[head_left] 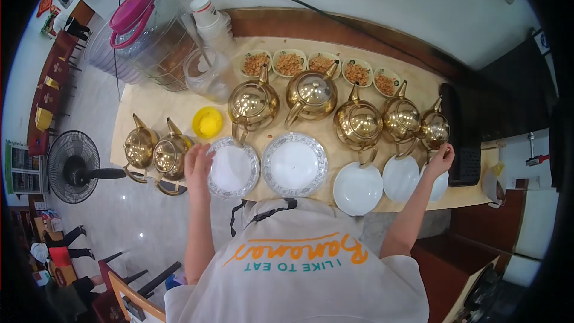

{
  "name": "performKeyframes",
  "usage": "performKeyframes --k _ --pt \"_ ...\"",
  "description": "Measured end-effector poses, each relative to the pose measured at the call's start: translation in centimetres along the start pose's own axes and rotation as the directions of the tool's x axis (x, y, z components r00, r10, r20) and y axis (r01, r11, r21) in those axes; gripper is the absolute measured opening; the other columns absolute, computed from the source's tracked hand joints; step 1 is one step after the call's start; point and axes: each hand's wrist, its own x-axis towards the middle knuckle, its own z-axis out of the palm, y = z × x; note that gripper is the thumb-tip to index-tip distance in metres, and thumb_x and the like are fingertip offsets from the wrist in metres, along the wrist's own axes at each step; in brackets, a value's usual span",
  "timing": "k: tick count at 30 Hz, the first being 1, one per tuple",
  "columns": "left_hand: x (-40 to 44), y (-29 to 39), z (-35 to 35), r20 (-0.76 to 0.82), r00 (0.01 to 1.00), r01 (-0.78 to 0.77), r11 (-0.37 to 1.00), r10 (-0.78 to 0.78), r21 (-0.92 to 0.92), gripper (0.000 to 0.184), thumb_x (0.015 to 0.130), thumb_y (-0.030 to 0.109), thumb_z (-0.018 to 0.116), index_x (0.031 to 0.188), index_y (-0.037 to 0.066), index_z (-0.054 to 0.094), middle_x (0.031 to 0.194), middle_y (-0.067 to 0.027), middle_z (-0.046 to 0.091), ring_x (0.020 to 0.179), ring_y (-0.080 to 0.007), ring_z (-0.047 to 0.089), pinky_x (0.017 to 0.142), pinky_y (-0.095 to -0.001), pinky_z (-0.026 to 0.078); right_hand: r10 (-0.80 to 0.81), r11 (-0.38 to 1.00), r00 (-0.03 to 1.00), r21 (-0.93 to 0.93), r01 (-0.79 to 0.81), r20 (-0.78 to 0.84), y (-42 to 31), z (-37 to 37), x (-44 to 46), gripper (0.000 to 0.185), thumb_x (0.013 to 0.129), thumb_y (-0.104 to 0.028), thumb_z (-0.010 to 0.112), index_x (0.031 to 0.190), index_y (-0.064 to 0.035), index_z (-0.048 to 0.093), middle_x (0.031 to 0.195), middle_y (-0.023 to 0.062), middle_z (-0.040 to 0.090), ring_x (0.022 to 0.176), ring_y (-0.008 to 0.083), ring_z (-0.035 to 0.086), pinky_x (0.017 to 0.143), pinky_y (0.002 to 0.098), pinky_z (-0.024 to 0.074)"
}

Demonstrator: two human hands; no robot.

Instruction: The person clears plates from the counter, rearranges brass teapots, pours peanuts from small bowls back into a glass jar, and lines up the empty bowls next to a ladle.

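Observation:
My left hand (197,168) is beside the left rim of a patterned white plate (234,168), its fingers stretched out and apart. Two gold teapots, including the nearer teapot (171,155), stand just left of it. My right hand (441,159) is closed at the front of the rightmost gold teapot (434,128), above a small white plate (437,186). What its fingers grip is hidden. Several more gold teapots, such as the big teapot (312,94), stand between my hands. Another patterned plate (295,164) and a plain white plate (358,188) lie in front of them.
Several small bowls of peanuts (290,63) line the back of the table. A yellow bowl (207,122), a clear pitcher (206,75), stacked cups (209,15) and a pink-lidded jar (134,21) are on the left. A black tray (463,164) borders the right; a fan (73,167) stands left.

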Motion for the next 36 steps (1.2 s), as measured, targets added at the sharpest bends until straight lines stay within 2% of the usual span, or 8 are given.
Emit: performKeyframes --k 7,12,15,18,21,26,34,36 --pt "0.0 3.7 -8.0 -0.201 0.818 -0.454 0.820 0.539 0.350 0.022 0.090 0.017 0.048 0.104 0.000 0.053 0.104 -0.0115 0.056 0.094 -0.0202 0.056 0.082 -0.0311 0.044 0.016 0.999 0.999 0.029 -0.018 0.049 0.7 -0.2 1.6 0.022 0.084 -0.015 0.058 0.098 0.0016 0.054 0.090 0.0062 0.056 0.084 0.0147 0.054 0.073 0.0262 0.0435" --pt "0.1 3.2 -13.8 -0.197 0.697 -0.340 0.559 0.690 0.756 0.027 0.090 0.019 0.048 0.105 -0.002 0.052 0.101 -0.0114 0.058 0.088 -0.0166 0.056 0.077 -0.0286 0.044 -0.032 0.983 0.998 -0.181 0.040 0.050 0.2 0.0 1.7 0.021 0.087 -0.016 0.053 0.099 0.0010 0.053 0.092 0.0094 0.057 0.083 0.0159 0.057 0.074 0.0263 0.0452" --pt "-0.3 0.7 -14.8 -0.294 0.770 -0.127 0.588 0.566 0.799 0.032 0.091 0.026 0.047 0.103 -0.003 0.054 0.092 -0.0098 0.059 0.082 -0.0153 0.056 0.074 -0.0266 0.044 -0.064 0.976 0.998 -0.208 0.064 0.009 -0.2 0.4 1.4 0.022 0.087 -0.018 0.053 0.100 0.0003 0.054 0.090 0.0093 0.058 0.082 0.0162 0.057 0.072 0.0262 0.0449" --pt "0.1 -1.6 -16.3 -0.255 0.960 0.059 0.808 0.116 0.587 0.039 0.091 0.033 0.044 0.097 -0.002 0.057 0.083 -0.0076 0.059 0.080 -0.0144 0.055 0.071 -0.0252 0.043 -0.090 0.981 0.994 -0.180 0.078 -0.059 -0.2 1.1 1.4 0.025 0.087 -0.021 0.054 0.101 -0.0004 0.054 0.088 0.0078 0.058 0.079 0.0155 0.056 0.071 0.0255 0.0441" --pt "0.6 -2.4 -15.6 -0.295 0.943 0.033 0.836 0.155 0.547 0.040 0.091 0.037 0.042 0.088 0.001 0.060 0.076 -0.0050 0.059 0.077 -0.0124 0.054 0.069 -0.0240 0.042 -0.104 0.966 0.991 -0.247 0.080 -0.087 -0.3 1.9 1.8 0.024 0.087 -0.020 0.054 0.101 -0.0006 0.054 0.087 0.0073 0.058 0.078 0.0145 0.055 0.070 0.0253 0.0439" --pt "0.6 -1.4 -14.0 -0.361 0.917 0.198 0.979 -0.171 0.041 0.053 0.086 0.046 0.047 0.123 0.008 0.038 0.121 -0.0089 0.045 0.118 -0.0228 0.042 0.083 -0.0594 0.035 -0.103 0.990 0.993 -0.109 0.095 -0.062 1.3 3.9 2.0 0.020 0.087 -0.018 0.054 0.099 -0.0018 0.054 0.086 0.0055 0.058 0.077 0.0119 0.054 0.070 0.0242 0.0436" --pt "0.9 1.1 -12.7 -0.334 0.932 0.106 0.986 -0.142 -0.125 0.057 0.087 0.041 0.047 0.127 0.004 0.032 0.121 -0.0132 0.043 0.119 -0.0263 0.040 0.078 -0.0581 0.044 -0.073 0.997 0.997 -0.022 0.073 0.000 1.1 5.3 2.1 0.021 0.087 -0.019 0.054 0.099 -0.0017 0.053 0.087 0.0062 0.055 0.079 0.0127 0.053 0.072 0.0242 0.0426" --pt "1.9 2.0 -12.4 -0.255 0.961 0.076 0.987 -0.110 -0.139 0.062 0.087 0.046 0.043 0.132 0.008 0.026 0.128 -0.0114 0.039 0.123 -0.0257 0.036 0.086 -0.0614 0.035 -0.146 0.967 0.989 -0.211 0.140 -0.012 0.5 5.3 1.8 0.028 0.087 -0.022 0.054 0.104 0.0002 0.051 0.093 0.0115 0.053 0.084 0.0194 0.053 0.076 0.0293 0.0425"
